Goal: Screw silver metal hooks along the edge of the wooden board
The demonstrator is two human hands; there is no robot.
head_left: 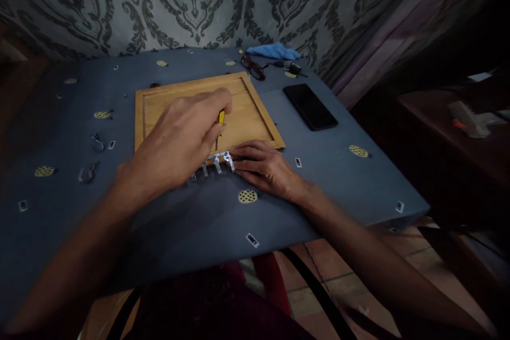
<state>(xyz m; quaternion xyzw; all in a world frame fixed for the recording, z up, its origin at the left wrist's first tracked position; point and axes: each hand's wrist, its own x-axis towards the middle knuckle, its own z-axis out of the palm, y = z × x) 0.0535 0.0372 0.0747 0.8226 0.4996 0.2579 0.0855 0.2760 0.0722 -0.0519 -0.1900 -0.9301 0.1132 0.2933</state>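
My left hand (pixel 181 130) is closed around a screwdriver (pixel 221 116) with a yellow and black handle. Its shaft points down to a silver metal hook rail (pixel 217 161) along the near edge of a framed wooden board (pixel 244 109). My left hand and its fingers cover part of the board and the rail's left end; the screwdriver tip is too small to make out. My right hand (pixel 268 168) is closed at the right end of the rail, its fingers bent against the rail and the board's near edge.
On the blue patterned tablecloth (pixel 274 223), a black phone (pixel 311 107) lies right of the board. Glasses (pixel 253 66), a blue cloth (pixel 273 51) and a dark key-like object (pixel 292 67) are at the back. Two small metal hooks (pixel 88 171) (pixel 96 142) lie left. A patterned curtain hangs behind.
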